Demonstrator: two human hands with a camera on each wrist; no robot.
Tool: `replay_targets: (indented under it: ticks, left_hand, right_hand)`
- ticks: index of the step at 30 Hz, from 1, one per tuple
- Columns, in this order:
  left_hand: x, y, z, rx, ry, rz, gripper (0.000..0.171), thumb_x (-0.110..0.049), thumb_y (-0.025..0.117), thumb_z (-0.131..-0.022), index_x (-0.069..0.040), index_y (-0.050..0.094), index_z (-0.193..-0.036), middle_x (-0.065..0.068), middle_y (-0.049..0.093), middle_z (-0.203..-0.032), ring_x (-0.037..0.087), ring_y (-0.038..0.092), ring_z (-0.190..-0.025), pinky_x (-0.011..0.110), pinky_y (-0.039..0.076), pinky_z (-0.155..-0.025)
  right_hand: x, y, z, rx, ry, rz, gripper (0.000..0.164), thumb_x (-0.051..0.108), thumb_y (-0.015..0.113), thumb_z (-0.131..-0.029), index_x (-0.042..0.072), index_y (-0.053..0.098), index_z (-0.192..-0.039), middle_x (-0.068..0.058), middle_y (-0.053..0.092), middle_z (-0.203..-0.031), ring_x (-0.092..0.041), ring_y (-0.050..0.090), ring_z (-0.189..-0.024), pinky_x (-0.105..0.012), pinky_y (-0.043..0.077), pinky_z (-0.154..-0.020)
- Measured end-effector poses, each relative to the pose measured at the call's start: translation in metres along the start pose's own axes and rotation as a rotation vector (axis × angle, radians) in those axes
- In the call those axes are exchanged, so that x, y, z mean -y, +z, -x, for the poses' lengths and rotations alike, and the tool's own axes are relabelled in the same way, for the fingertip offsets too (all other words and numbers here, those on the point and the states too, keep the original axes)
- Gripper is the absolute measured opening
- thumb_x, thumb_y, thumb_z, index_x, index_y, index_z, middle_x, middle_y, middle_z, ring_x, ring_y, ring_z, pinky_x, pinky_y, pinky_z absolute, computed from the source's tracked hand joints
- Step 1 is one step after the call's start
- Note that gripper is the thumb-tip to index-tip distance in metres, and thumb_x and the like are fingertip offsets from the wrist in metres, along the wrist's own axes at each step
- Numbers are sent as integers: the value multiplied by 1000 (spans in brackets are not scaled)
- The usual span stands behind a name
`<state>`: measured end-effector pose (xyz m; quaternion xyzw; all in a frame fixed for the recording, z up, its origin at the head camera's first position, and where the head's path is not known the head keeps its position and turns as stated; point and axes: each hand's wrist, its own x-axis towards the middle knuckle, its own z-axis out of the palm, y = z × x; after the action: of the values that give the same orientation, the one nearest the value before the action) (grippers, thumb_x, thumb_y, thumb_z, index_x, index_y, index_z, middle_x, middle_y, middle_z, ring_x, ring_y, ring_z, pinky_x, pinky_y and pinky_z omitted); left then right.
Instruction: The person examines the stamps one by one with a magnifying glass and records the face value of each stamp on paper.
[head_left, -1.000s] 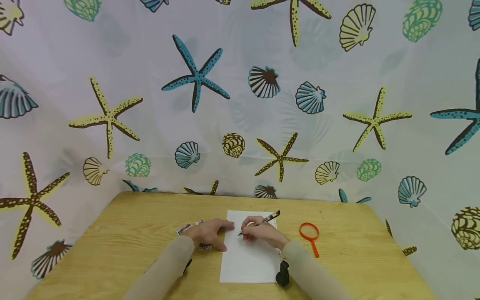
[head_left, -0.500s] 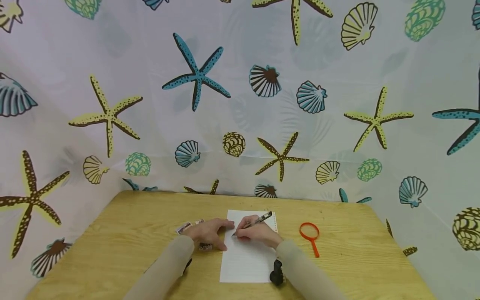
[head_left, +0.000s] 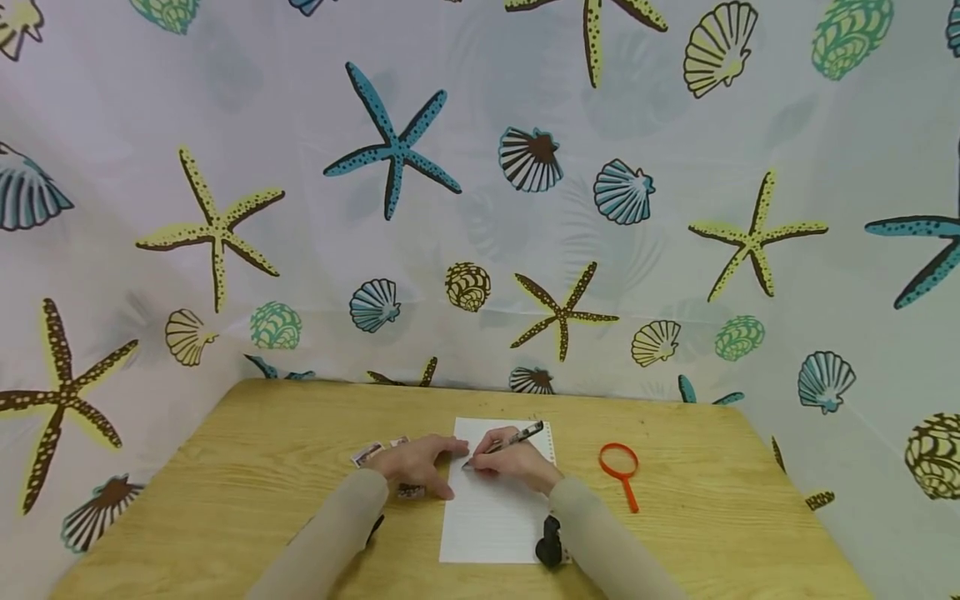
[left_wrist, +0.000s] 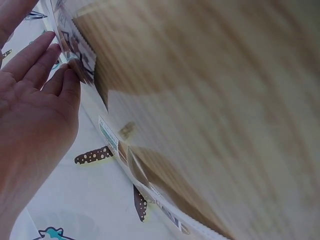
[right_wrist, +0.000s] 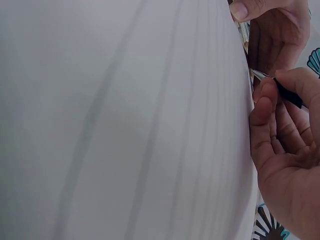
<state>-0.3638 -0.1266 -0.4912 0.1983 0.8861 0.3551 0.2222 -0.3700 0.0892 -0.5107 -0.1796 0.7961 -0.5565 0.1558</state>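
A white lined sheet of paper (head_left: 487,525) with holes along its right edge lies on the table. My right hand (head_left: 517,462) pinches a black-and-clear pen (head_left: 527,434) between thumb and fingers, its tip at the paper's upper left. In the right wrist view, the pen's metal point (right_wrist: 260,74) is at the sheet's edge; contact cannot be made out. My left hand (head_left: 416,462) rests with extended, spread fingers across the sheet's left edge. Small serrated-edged pictures, like postage stamps (head_left: 367,453), lie around and partly beneath it; one stamp (left_wrist: 82,47) appears by its fingers in the left wrist view.
A red magnifying glass (head_left: 629,493) lies right of the paper on the wooden table (head_left: 285,442). A black wrist-worn device (head_left: 550,546) hangs by the right sleeve. Behind the table stands a white curtain (head_left: 480,233) printed with starfish and shells.
My right hand has shifted slightly left with the pen, whose tip now sits closer to the sheet's left edge. The left hand has stayed in place.
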Motion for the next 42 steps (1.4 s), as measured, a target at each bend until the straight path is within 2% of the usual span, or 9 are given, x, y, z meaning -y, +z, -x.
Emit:
replay_targets:
  ticks: [12,25,37,42]
  left_hand:
    - [-3,-1,2,-4,13,4,77,-10,86,-74,-11,51,-143,8,46,-150,32,28,-147,54,20,-119]
    - [-3,0,2,-3,-1,8,78,-11,85,-75,-12,49,-144,7,46,-151,32,28,-147,53,21,-119]
    - [-3,-2,1,-3,15,-26,79,-13,86,-75,-12,49,-145,7,45,-152,31,28,-147,53,21,-119]
    - [-2,-2,2,3,16,-24,79,-13,85,-75,-12,49,-145,8,44,-152,32,28,-147,53,22,-119]
  right_hand:
    - [3,1,0,-14,2,-9,14,11,75,-84,1,68,-90,-5,72,-78,-8,60,-65,-21,47,-59]
    - [3,3,-1,-30,28,3,10,11,75,-85,4,68,-87,2,69,-74,-8,60,-65,-22,49,-60]
    - [8,1,5,29,16,44,13,13,74,-86,2,68,-88,-3,72,-79,-8,57,-66,-21,46,-61]
    - [8,1,4,25,21,43,12,12,74,-86,1,68,-88,-2,71,-78,-8,57,-65,-22,46,-60]
